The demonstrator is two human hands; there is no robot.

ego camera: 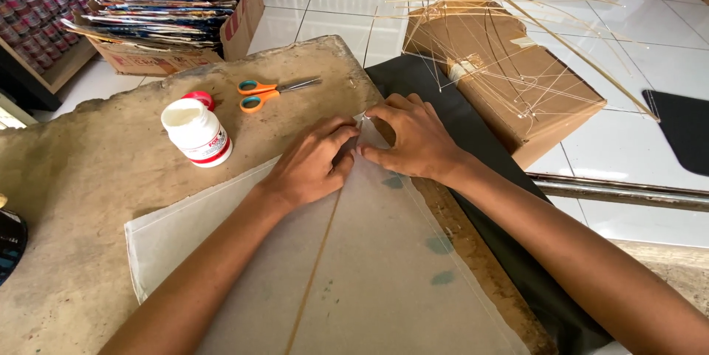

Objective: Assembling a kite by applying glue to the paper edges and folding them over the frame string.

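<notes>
A sheet of thin translucent paper (pixel 384 274) lies on a worn brown board (pixel 88 170), with a thin bamboo stick (pixel 314 277) running up its middle. My left hand (pixel 310 163) presses flat on the paper near its top corner. My right hand (pixel 413 137) pinches the paper's folded top corner (pixel 364 125) between thumb and fingers. The two hands touch each other at that corner.
An open white glue jar (pixel 196 132) with its red lid (pixel 199 98) behind it stands left of the hands. Orange-handled scissors (pixel 269 91) lie beyond. A cardboard box (pixel 509 82) bearing thin bamboo frames (pixel 532 23) sits on the tiled floor, right. Stacked printed packs (pixel 166 1) fill a box, upper left.
</notes>
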